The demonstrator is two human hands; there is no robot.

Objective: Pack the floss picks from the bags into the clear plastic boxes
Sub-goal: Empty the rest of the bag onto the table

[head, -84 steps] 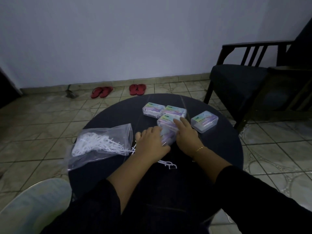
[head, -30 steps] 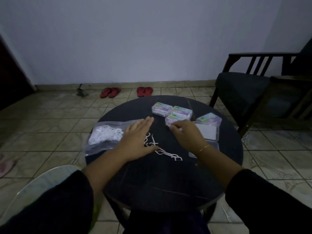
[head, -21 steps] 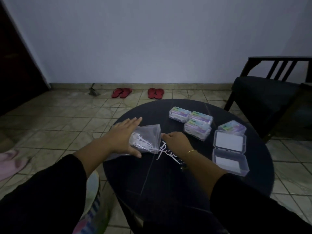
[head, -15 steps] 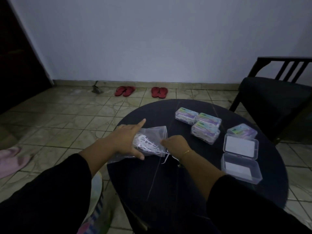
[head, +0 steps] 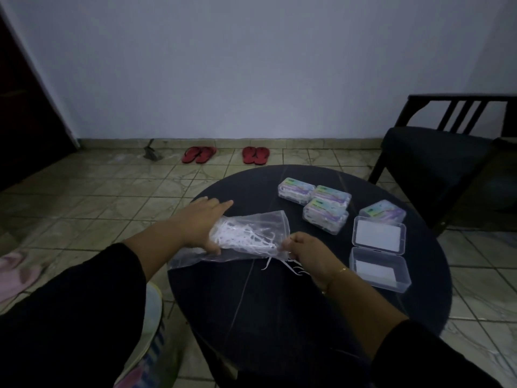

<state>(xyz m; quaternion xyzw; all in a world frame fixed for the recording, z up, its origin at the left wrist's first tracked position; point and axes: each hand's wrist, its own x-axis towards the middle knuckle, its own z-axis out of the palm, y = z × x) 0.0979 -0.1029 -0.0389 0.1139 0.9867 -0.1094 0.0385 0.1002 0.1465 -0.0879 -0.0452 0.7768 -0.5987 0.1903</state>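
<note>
We hold the bag of floss picks over the worktop.
At frame centre our left hand grips the bag — our right hand pinches picks at its mouth; the open clear box lies at right.

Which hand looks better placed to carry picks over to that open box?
Probably the right hand: it pinches picks at the bag mouth, beside the open box. The left hand grips the bag, farther away.
</note>
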